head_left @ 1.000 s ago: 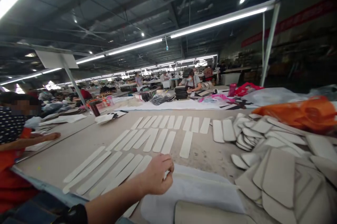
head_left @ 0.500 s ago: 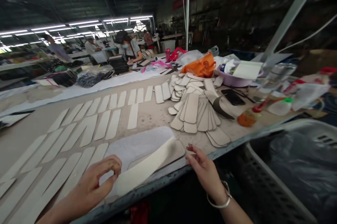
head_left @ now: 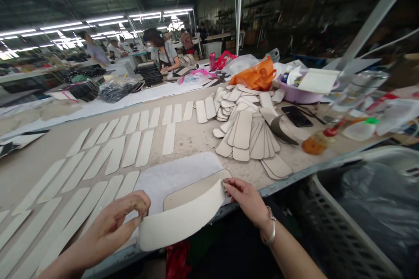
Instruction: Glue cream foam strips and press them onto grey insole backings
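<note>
A long cream strip with rounded ends [head_left: 183, 222] hangs bowed between my two hands over the table's front edge. My left hand [head_left: 122, 220] pinches its left end between thumb and fingers. At the other end, my right hand [head_left: 244, 194], with a bangle on the wrist, grips the corner with its fingertips. Just behind lies a beige rounded panel [head_left: 193, 189] on a white sheet [head_left: 152, 183]. Rows of cream strips [head_left: 113, 156] are laid out on the left of the table. To the right is a fanned pile of beige rounded pieces [head_left: 242, 130].
Right of the pile lie a black phone [head_left: 297, 116] and a jar of amber liquid [head_left: 314, 142]. An orange bag [head_left: 257, 74] and a purple basin [head_left: 303, 91] stand behind. A plastic basket [head_left: 347, 226] is beside the table; a co-worker [head_left: 163, 54] sits across.
My right hand, apart from the strip before, now grips its right end. The strip has come up off the panel towards me and bows downward. The view has shifted slightly.
</note>
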`<action>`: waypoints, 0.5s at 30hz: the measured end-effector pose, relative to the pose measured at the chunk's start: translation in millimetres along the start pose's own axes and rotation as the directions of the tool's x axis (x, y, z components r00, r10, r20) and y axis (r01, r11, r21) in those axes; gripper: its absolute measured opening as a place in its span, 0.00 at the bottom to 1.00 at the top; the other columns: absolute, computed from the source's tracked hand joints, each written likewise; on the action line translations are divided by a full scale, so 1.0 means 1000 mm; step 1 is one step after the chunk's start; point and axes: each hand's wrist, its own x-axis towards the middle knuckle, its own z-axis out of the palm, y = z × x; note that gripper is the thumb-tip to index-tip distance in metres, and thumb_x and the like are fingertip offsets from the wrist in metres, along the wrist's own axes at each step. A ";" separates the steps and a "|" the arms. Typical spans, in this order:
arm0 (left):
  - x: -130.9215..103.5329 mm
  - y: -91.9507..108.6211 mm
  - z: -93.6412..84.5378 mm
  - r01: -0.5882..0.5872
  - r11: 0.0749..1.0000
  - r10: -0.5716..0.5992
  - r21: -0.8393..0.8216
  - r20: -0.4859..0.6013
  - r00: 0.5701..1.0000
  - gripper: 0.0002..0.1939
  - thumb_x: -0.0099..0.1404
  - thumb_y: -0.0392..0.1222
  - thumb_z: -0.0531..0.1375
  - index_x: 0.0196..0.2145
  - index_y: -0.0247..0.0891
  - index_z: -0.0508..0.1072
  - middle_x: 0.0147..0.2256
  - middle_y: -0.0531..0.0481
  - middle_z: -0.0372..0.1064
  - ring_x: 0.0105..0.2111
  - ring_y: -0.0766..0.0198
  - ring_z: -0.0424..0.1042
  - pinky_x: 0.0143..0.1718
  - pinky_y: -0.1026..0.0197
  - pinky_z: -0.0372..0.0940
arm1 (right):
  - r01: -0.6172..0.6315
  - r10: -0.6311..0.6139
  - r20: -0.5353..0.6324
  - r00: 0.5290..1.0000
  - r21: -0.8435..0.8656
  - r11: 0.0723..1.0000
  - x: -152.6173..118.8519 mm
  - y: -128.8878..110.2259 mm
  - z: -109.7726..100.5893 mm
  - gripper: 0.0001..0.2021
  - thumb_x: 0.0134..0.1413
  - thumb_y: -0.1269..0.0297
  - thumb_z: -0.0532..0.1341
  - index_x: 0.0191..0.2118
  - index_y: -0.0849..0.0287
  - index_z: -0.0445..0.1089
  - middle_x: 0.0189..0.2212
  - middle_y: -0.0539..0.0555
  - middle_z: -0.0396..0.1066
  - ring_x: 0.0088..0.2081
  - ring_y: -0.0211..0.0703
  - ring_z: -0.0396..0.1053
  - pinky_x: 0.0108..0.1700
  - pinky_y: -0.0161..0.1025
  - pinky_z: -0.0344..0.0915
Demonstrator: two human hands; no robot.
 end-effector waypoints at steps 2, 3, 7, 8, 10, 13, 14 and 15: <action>-0.001 -0.007 0.002 0.010 1.000 -0.010 -0.026 -0.009 1.000 0.07 0.65 0.36 0.48 0.30 0.38 0.63 0.31 0.47 0.63 0.33 0.63 0.64 0.35 0.64 0.62 | -0.010 0.010 0.014 1.000 0.014 1.000 -0.001 -0.001 -0.002 0.16 0.47 0.52 0.59 0.37 0.58 0.70 0.28 0.49 0.68 0.29 0.36 0.63 0.28 0.33 0.61; -0.002 -0.010 0.003 0.017 0.999 -0.018 -0.040 -0.012 1.000 0.07 0.65 0.37 0.48 0.30 0.38 0.63 0.31 0.47 0.63 0.33 0.63 0.64 0.35 0.64 0.62 | -0.023 0.022 0.032 0.999 0.025 0.999 -0.001 -0.002 -0.003 0.15 0.47 0.52 0.59 0.36 0.58 0.70 0.27 0.49 0.67 0.28 0.35 0.62 0.27 0.33 0.60; -0.005 -0.016 0.002 0.048 0.995 -0.048 -0.086 0.004 0.999 0.08 0.66 0.39 0.48 0.30 0.37 0.63 0.31 0.47 0.62 0.33 0.63 0.64 0.35 0.64 0.61 | -0.073 0.053 0.158 0.986 0.121 0.990 -0.002 -0.007 -0.002 0.13 0.45 0.54 0.62 0.33 0.58 0.67 0.27 0.47 0.64 0.27 0.33 0.59 0.27 0.31 0.57; -0.006 -0.017 0.000 0.054 0.994 -0.054 -0.097 0.001 0.999 0.08 0.65 0.39 0.48 0.29 0.37 0.63 0.30 0.47 0.62 0.33 0.63 0.63 0.36 0.63 0.61 | -0.082 0.056 0.182 0.982 0.141 0.987 -0.002 -0.007 -0.002 0.13 0.45 0.55 0.62 0.33 0.58 0.66 0.26 0.47 0.63 0.27 0.33 0.59 0.27 0.31 0.57; -0.006 -0.020 -0.001 0.084 0.989 -0.086 -0.126 -0.015 0.996 0.09 0.65 0.40 0.48 0.29 0.37 0.62 0.30 0.48 0.61 0.32 0.63 0.63 0.34 0.63 0.61 | -0.099 0.065 0.201 0.977 0.162 0.982 -0.002 -0.006 -0.001 0.13 0.44 0.55 0.63 0.33 0.58 0.66 0.24 0.46 0.62 0.26 0.33 0.58 0.26 0.31 0.55; -0.003 -0.030 0.001 0.221 0.959 -0.231 -0.176 -0.037 0.972 0.11 0.63 0.40 0.49 0.24 0.37 0.61 0.27 0.51 0.59 0.28 0.65 0.61 0.30 0.65 0.58 | -0.091 0.073 0.126 0.989 0.142 0.986 0.003 -0.003 -0.003 0.14 0.43 0.56 0.64 0.33 0.58 0.65 0.23 0.45 0.63 0.24 0.32 0.58 0.24 0.31 0.53; -0.001 -0.035 0.003 0.285 0.940 -0.296 -0.190 -0.033 0.955 0.11 0.62 0.41 0.49 0.23 0.37 0.60 0.25 0.52 0.58 0.27 0.66 0.60 0.29 0.65 0.57 | -0.082 0.074 0.076 0.994 0.115 0.990 0.006 -0.002 -0.005 0.14 0.43 0.55 0.64 0.34 0.58 0.65 0.23 0.45 0.64 0.24 0.32 0.58 0.24 0.31 0.53; 0.002 -0.040 0.007 0.347 0.915 -0.360 -0.205 -0.026 0.933 0.11 0.61 0.41 0.49 0.22 0.37 0.59 0.23 0.53 0.57 0.25 0.66 0.59 0.28 0.65 0.57 | -0.073 0.071 0.022 0.997 0.068 0.995 0.010 -0.002 -0.006 0.15 0.43 0.54 0.63 0.35 0.58 0.65 0.24 0.46 0.66 0.24 0.32 0.59 0.24 0.32 0.53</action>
